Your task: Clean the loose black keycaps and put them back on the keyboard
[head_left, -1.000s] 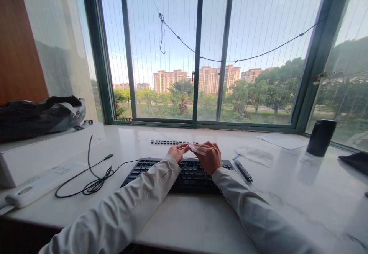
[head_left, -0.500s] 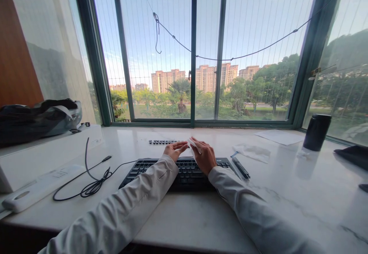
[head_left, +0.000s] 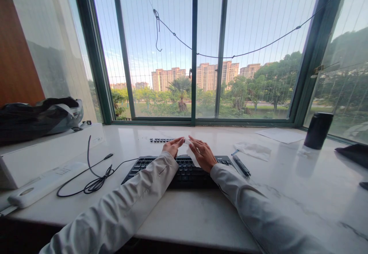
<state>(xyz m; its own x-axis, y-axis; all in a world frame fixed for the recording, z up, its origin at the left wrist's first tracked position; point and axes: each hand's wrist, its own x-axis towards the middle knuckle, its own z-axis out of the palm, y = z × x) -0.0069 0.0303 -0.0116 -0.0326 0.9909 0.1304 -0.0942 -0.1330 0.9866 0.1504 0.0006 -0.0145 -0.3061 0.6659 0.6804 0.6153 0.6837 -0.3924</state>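
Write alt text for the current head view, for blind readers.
The right hand holds a white tissue beside the left hand, above a black keyboard. Loose keys lie in a row behind, before a wide window.

The veined white worktop [head_left: 184, 215] bears a black keyboard [head_left: 191, 175] and, beyond it, a row of keycaps [head_left: 161, 140]. A looped cable [head_left: 96, 184] and white power strip [head_left: 43, 187] lie left; a black cylinder [head_left: 318, 130] stands right.
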